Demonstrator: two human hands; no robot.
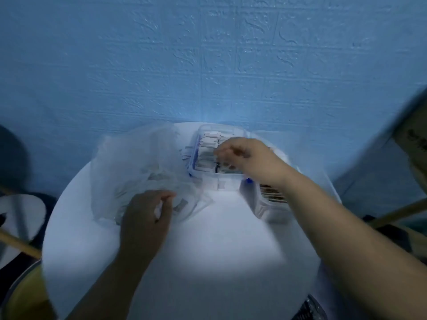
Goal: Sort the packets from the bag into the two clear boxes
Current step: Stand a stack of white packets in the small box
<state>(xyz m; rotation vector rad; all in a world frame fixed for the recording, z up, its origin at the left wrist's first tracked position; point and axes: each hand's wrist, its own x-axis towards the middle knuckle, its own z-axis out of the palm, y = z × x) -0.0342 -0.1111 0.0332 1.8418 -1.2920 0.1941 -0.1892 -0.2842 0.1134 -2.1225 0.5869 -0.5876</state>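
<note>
A: Packets, then: where do they lie?

B: In three places. A few pale packets [180, 205] lie inside a thin clear plastic bag [129, 162], which is slumped on the left of a round white table [219, 239]. Rows of white packets [208, 144] stand on edge in the far clear plastic box with blue latches [203, 130], close to the table's back edge. Darker, brown-striped packets [270, 192] fill the near clear plastic box [270, 211], which sits on the right, just in front of the far one.

A: And the left hand?

B: The left hand [145, 218] sits at the bag's near edge, back upward. Its thumb and fingers are curled together on a pale fold of the film.

A: What about the right hand?

B: The right hand [251, 160] reaches over the far box, and its forearm crosses above the near box. The fingers bend downward with their tips among the white packets. That part is blurred, so I cannot tell whether they pinch a packet or only touch the row.

A: What stands around the table?

B: A blue textured wall [208, 54] rises behind it. A brown cardboard box [411, 135], badly blurred, shows at the right edge.
</note>
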